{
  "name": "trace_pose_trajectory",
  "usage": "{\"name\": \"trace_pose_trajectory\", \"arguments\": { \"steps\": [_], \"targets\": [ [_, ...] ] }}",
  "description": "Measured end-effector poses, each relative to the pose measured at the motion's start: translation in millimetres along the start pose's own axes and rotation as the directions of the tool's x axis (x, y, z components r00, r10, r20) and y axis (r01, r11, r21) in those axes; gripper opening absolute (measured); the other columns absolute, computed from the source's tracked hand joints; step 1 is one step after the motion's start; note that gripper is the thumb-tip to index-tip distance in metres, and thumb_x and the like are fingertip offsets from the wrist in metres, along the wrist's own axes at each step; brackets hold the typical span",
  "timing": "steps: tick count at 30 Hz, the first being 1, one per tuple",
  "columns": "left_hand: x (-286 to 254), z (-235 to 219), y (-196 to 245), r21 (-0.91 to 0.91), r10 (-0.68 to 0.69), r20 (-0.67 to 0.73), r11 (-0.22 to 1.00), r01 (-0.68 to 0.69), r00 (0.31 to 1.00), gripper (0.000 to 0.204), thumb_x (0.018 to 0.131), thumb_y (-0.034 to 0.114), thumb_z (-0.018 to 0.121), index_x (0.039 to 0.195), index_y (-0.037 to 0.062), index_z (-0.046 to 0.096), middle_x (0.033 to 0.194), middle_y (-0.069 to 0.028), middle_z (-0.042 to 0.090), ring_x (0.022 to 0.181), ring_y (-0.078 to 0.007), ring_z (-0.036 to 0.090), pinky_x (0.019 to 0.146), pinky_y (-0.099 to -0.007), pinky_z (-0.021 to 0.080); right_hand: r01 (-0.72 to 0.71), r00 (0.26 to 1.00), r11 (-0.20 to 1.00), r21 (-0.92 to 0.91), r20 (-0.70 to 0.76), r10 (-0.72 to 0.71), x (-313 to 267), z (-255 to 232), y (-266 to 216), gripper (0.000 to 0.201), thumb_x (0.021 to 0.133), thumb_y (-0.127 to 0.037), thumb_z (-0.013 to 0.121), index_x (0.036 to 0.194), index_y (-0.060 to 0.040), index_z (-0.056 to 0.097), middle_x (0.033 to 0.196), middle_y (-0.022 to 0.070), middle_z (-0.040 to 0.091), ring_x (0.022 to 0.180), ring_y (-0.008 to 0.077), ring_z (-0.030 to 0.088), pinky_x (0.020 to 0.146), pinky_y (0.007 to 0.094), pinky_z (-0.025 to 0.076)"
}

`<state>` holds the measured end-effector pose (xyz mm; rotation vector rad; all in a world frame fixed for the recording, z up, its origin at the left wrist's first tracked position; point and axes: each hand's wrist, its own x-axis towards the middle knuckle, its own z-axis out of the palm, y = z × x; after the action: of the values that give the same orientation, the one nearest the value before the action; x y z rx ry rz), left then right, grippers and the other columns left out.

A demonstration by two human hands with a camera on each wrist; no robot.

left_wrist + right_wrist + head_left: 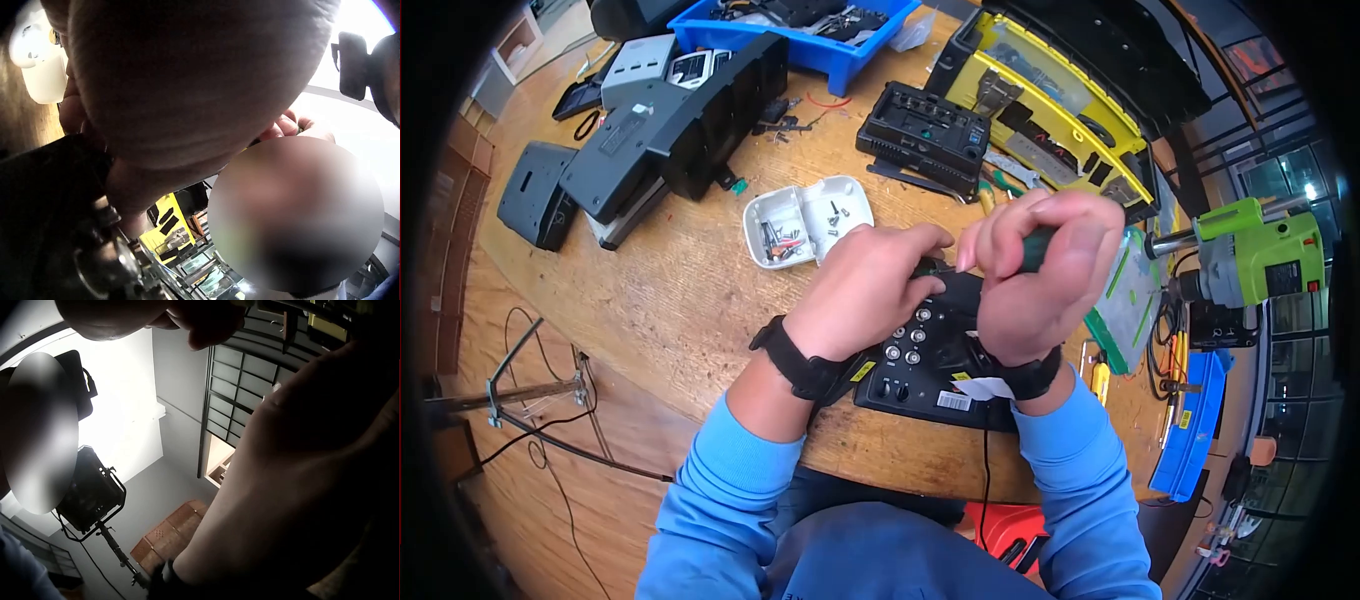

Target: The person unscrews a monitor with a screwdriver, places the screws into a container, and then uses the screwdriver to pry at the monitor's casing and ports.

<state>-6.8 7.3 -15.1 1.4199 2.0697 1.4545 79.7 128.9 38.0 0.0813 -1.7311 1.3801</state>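
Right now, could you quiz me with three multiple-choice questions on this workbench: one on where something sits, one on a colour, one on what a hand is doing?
1. Where is the white plastic tray of screws?
A. beyond the left hand
B. in the blue bin
C. on the floor

2. What colour is the power tool at the right edge?
A. red
B. lime green
C. white

3. What is the right hand doing?
A. lying flat
B. gripping a green-handled screwdriver
C. hanging idle

Answers: 1 A, the tray lies on the wooden table just past the left hand. 2 B, its housing is lime green. 3 B, the fingers curl round the handle above the black device.
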Motion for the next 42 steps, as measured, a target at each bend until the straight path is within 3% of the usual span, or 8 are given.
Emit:
{"name": "trace_pose_trajectory", "arguments": {
  "steps": [5,15,25,31,36,39,41,42],
  "targets": [
    [0.7,1.2,-0.4,0.027,0.0,-0.01,1.0,0.0,1.0,0.034,0.084,0.01,0.084,0.114,0.0037,0.071,0.092,-0.0215,0.076,0.09,-0.0443,0.073,0.079,-0.051,0.058,-0.21,0.976,0.976,0.061,-0.052,0.213,19.0,6.6,-7.1,0.025,0.113,-0.034,0.037,0.104,-0.0115,0.045,0.064,0.0063,0.043,0.048,0.0154,0.035,0.05,0.0362,0.045],
    [1.1,2.3,-1.2,0.024,0.023,-0.026,0.999,-0.023,0.999,0.032,0.084,0.009,0.084,0.113,0.0037,0.071,0.093,-0.0217,0.076,0.091,-0.0433,0.074,0.08,-0.0505,0.058,-0.248,0.969,0.954,0.17,0.033,0.246,18.5,-3.2,-9.1,0.027,0.113,-0.033,0.035,0.099,-0.0124,0.043,0.06,0.0063,0.041,0.046,0.0159,0.033,0.048,0.0369,0.043],
    [-0.4,0.1,-1.0,-0.033,-0.02,0.01,0.999,0.02,1.0,0.029,0.084,0.005,0.083,0.109,0.0046,0.068,0.096,-0.0203,0.073,0.093,-0.0447,0.07,0.078,-0.0457,0.055,-0.444,0.884,0.816,0.371,0.329,0.332,29.4,-18.3,-4.4,0.031,0.103,-0.029,0.043,0.086,-0.0038,0.046,0.062,0.0058,0.045,0.051,0.0121,0.039,0.05,0.0305,0.042],
    [-0.5,1.6,-3.9,-0.009,-0.044,0.056,0.999,0.044,0.997,0.033,0.085,0.003,0.083,0.114,0.0037,0.068,0.101,-0.0166,0.077,0.1,-0.042,0.073,0.085,-0.0441,0.057,-0.424,0.847,0.821,0.383,0.488,0.209,30.6,-22.6,-4.3,0.03,0.102,-0.03,0.045,0.09,-0.0027,0.05,0.084,0.0104,0.054,0.073,0.0167,0.051,0.075,0.034,0.049],
    [-1.0,5.3,-6.2,-0.031,0.045,-0.051,0.998,-0.046,0.998,0.032,0.086,0.009,0.082,0.114,0.0039,0.068,0.1,-0.0204,0.077,0.095,-0.043,0.074,0.081,-0.0495,0.059,-0.378,0.904,0.84,0.388,0.351,0.244,26.7,-25.1,-1.0,0.025,0.108,-0.028,0.05,0.104,-0.0028,0.051,0.084,0.0095,0.056,0.074,0.018,0.056,0.076,0.0338,0.052],
    [-1.1,1.5,-2.3,-0.021,-0.042,0.037,0.999,0.043,0.998,0.043,0.086,0.002,0.081,0.126,0.0011,0.066,0.112,-0.0174,0.078,0.109,-0.0376,0.075,0.092,-0.0426,0.059,-0.287,0.932,0.918,0.275,0.301,0.201,20.4,-30.5,-3.5,0.025,0.108,-0.024,0.066,0.114,-0.0012,0.059,0.092,0.0097,0.063,0.081,0.0182,0.063,0.078,0.0321,0.055],
    [-1.0,0.1,-2.1,-0.015,-0.042,0.043,0.999,0.043,0.998,0.042,0.086,0.002,0.081,0.125,0.0008,0.066,0.112,-0.0175,0.078,0.108,-0.0377,0.075,0.091,-0.0428,0.059,-0.015,0.964,0.979,-0.204,0.256,0.069,19.5,-38.0,-7.4,0.031,0.098,-0.016,0.081,0.122,-0.0012,0.067,0.097,0.0103,0.07,0.084,0.0181,0.069,0.078,0.0303,0.057],
    [-0.7,0.1,-2.0,-0.013,-0.04,0.051,0.999,0.041,0.998,0.041,0.087,0.002,0.081,0.124,0.0004,0.066,0.111,-0.0175,0.078,0.107,-0.0378,0.075,0.091,-0.043,0.059,-0.015,0.964,0.979,-0.202,0.258,0.068,18.9,-36.2,-12.0,0.031,0.098,-0.016,0.081,0.122,-0.0012,0.067,0.097,0.0103,0.07,0.084,0.0181,0.069,0.078,0.0303,0.057]
  ]
}}
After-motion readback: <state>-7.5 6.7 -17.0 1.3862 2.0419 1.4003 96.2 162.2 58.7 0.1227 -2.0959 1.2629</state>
